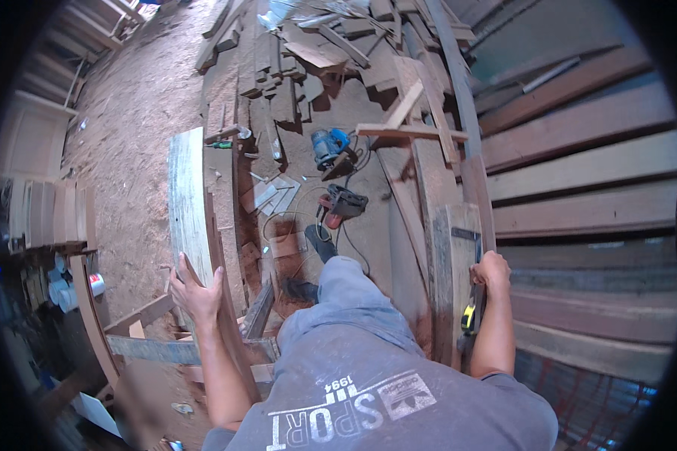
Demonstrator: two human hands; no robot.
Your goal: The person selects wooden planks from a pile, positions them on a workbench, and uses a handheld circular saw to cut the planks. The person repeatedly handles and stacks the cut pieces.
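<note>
My left hand straddles a long pale plank, its thumb along one side and its fingers over the other. The plank runs away from me, with a darker brown edge on its right. On the right, my right hand is closed, fingers curled at a dark L-shaped carpenter's square that lies on a board. What is inside the curled fingers is partly hidden. Just below that hand, a yellow and black tape measure rests near the board's edge.
On the dusty ground ahead lie a blue power tool and a red and black power tool, with cords around them. Scrap wood is piled beyond. Long boards are stacked at right. A cross-piece stands by my left forearm.
</note>
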